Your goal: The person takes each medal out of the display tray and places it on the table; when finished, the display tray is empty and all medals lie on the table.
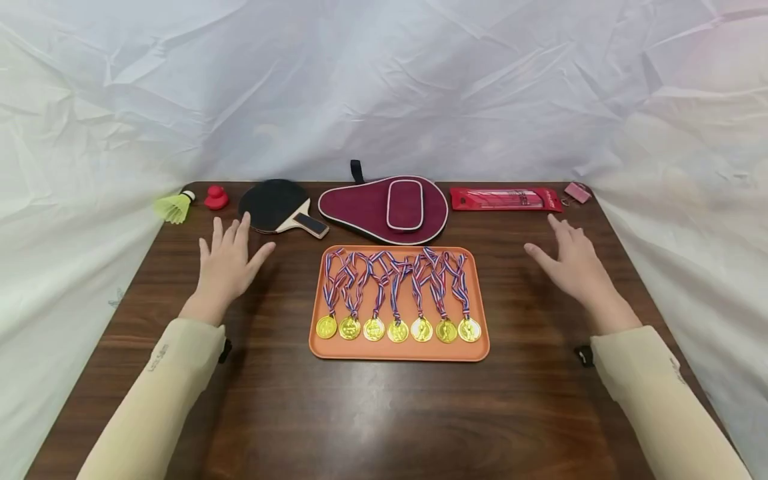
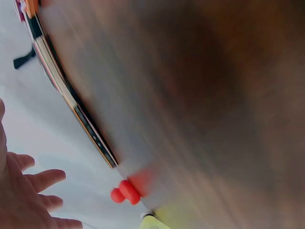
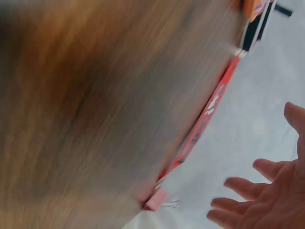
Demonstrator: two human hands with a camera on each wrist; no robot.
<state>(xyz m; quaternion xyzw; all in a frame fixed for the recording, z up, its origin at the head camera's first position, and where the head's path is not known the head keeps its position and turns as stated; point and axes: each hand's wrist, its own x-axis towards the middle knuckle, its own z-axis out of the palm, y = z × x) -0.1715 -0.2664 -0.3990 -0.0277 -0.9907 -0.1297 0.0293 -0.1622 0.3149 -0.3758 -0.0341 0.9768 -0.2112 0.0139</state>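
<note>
My left hand (image 1: 225, 267) is held with fingers spread, holding nothing, left of the tray and just in front of a black table tennis bat (image 1: 275, 203). On the other side my right hand (image 1: 573, 263) has its fingers extended and is likewise without anything in it; a red plastic packet (image 1: 506, 199) lies beyond it. Between the hands sits an orange tray (image 1: 399, 351). Several gold medals (image 1: 374, 329) with striped ribbons (image 1: 420, 277) lie on it in a row, discs toward me. In the left wrist view, the left fingers (image 2: 45, 181) appear apart from the bat.
Along the table's far edge lie a yellow shuttlecock (image 1: 175, 207), a red rubber duck (image 1: 216, 197), a maroon bat case (image 1: 369, 207) with a black strap, and a small pink keyring item (image 1: 578, 193). White sheeting (image 1: 384, 87) hangs behind the brown table (image 1: 384, 420).
</note>
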